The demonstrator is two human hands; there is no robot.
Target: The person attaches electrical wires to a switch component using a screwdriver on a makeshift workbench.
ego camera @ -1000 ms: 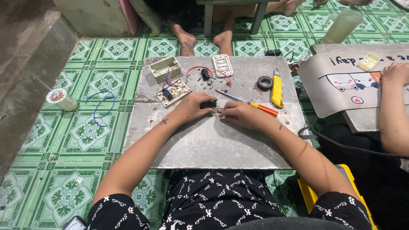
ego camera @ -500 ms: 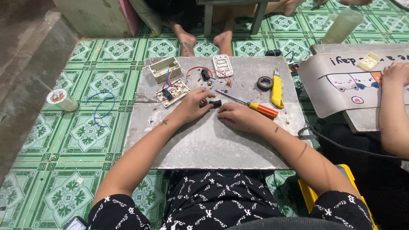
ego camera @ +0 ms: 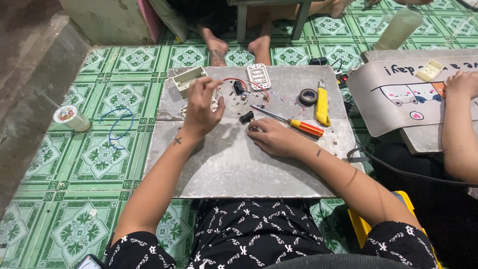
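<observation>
My left hand (ego camera: 201, 105) hovers above the grey board (ego camera: 234, 169), fingers loosely bent and apart, over a small white part beside the beige box (ego camera: 188, 79). Nothing shows in its grasp. My right hand (ego camera: 273, 137) rests on the board with its fingertips pinched on a tiny dark piece (ego camera: 254, 128). A small black component (ego camera: 246, 118) lies just beyond those fingers. The screwdriver (ego camera: 298, 124) with a yellow and red handle lies right above my right hand, not touching it.
A yellow utility knife (ego camera: 322, 104), a black tape roll (ego camera: 307, 95), a white switch plate (ego camera: 259, 75), red wire and scattered screws sit at the board's far side. Another person's arm (ego camera: 458, 124) works at a mat on the right. Bare feet (ego camera: 239, 47) rest beyond the board.
My left hand has lifted away from the black component and moved up-left toward the beige box. My right hand stayed near the board's centre.
</observation>
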